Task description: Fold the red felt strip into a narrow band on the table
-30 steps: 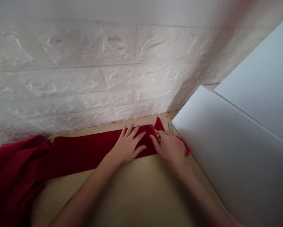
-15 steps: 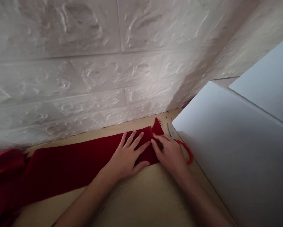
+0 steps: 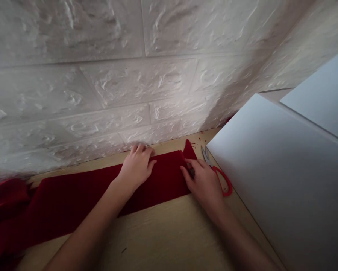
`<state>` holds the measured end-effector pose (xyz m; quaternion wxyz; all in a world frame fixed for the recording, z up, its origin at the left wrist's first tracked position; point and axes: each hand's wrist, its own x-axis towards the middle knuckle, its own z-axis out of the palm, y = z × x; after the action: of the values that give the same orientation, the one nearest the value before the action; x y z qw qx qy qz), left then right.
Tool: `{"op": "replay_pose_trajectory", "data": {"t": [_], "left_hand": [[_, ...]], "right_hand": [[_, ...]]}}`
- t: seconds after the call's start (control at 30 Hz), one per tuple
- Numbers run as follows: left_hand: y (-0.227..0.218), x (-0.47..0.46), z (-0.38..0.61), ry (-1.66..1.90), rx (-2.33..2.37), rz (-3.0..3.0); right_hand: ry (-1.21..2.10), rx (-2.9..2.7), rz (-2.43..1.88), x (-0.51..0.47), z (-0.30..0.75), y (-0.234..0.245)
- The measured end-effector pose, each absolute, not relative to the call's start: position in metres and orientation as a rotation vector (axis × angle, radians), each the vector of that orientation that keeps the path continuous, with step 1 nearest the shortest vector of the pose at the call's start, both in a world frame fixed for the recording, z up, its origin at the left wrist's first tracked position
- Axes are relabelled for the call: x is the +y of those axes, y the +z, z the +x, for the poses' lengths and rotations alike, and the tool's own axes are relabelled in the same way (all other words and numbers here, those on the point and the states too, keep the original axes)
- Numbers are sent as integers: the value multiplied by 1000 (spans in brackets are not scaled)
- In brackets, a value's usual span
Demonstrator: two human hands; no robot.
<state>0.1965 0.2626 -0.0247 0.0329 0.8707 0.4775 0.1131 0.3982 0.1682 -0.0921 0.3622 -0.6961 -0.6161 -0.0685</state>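
Note:
A long strip of red cloth [image 3: 81, 186] lies on the wooden table [image 3: 169, 233] along the white brick-pattern wall. My left hand [image 3: 136, 165] rests on the strip's far edge near the wall, its fingers curled over that edge. At the strip's right end, my right hand [image 3: 204, 180] pinches the cloth with thumb and fingers. Just right of that hand lie scissors with red handles [image 3: 218, 173], the blades pointing toward the wall.
A white board [image 3: 284, 180] slopes up along the table's right side. A second pale panel [image 3: 323, 105] stands behind it. More red cloth [image 3: 2, 210] bunches at the far left. Small red scraps dot the table near the corner.
My left hand has slid from flat on the cloth beside the right hand to the strip's far edge, fingers now curled. The right hand stays at the strip's end.

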Motion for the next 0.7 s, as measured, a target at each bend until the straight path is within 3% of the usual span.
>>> {"op": "replay_pose_trajectory", "data": {"t": [0.3, 0.53, 0.7], "left_hand": [[-13, 260, 186, 277, 1282, 2611], [-10, 233, 170, 585, 1192, 2639], [-3, 219, 189, 716, 1041, 2588]], "right_hand": [[-378, -1560, -1716, 164, 395, -85], [-62, -1519, -1418, 163, 394, -78], [-31, -1594, -1248, 157, 387, -69]]}}
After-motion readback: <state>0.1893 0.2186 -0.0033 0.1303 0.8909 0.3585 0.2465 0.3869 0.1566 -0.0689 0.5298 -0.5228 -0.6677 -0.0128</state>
